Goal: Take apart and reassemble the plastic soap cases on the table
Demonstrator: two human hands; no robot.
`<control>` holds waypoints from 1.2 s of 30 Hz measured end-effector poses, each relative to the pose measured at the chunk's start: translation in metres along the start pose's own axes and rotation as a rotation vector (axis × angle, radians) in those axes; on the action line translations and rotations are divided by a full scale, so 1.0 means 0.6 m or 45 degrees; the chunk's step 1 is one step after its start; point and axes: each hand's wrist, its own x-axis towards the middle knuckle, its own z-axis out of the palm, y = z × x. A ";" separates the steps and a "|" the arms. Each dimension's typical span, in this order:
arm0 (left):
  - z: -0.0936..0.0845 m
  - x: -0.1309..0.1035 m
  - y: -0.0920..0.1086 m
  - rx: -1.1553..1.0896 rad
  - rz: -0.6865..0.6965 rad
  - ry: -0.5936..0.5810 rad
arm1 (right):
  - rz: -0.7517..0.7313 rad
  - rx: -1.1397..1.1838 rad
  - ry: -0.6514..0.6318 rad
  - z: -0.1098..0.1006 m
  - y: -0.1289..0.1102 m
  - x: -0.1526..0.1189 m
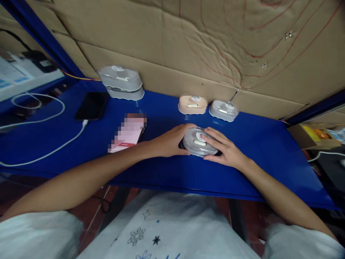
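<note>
Cardboard panel (151, 32) stands at twelve o'clock, behind the blue bench (167, 176); directions are taken from the held container. The near bench edge lies at six o'clock, so a pull that way could tip the item off. At ten o'clock, two stacked grey containers (122, 84) sit one on the other; a knock could topple the upper. The grey held container (195, 146) is near mid-bench. The left hand (175, 142) has its fingers grasping the nine-o'clock side; the right hand (229, 149) grasps the three-o'clock side, fingers over the clear lid. Uneven pressure could skew or crack that lid. Whether the base touches the bench cannot be told. At nine o'clock, a lit phone (129, 133) lies beside the left forearm, at risk of being swept. Beyond it, a black phone (93, 105) is cabled; a snagged white cable (63, 149) could drag it. A peach container (192, 105) sits at twelve; a smaller grey container (223, 110) between one and two, with a slim pointed tool (234, 95) at its far side, liable to scratch or roll if bumped.
</note>
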 end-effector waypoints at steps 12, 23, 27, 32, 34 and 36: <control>-0.058 0.062 0.005 0.439 -0.006 0.086 | 0.700 -0.333 -0.272 -0.136 0.058 -0.064; -0.031 0.149 0.031 0.855 0.209 0.078 | 0.823 -0.606 -0.258 -0.083 0.117 -0.106; -0.055 0.160 0.002 0.931 -0.009 0.081 | 0.879 -0.598 -0.332 -0.073 0.106 -0.104; -0.079 0.145 -0.031 0.857 -0.158 0.007 | 1.085 -0.686 -0.403 -0.118 0.122 -0.136; -0.085 0.124 -0.028 0.793 -0.145 -0.011 | 1.205 -0.741 -0.361 -0.139 0.140 -0.154; -0.086 0.095 -0.016 0.733 -0.092 -0.024 | 1.319 -0.798 -0.308 -0.151 0.161 -0.166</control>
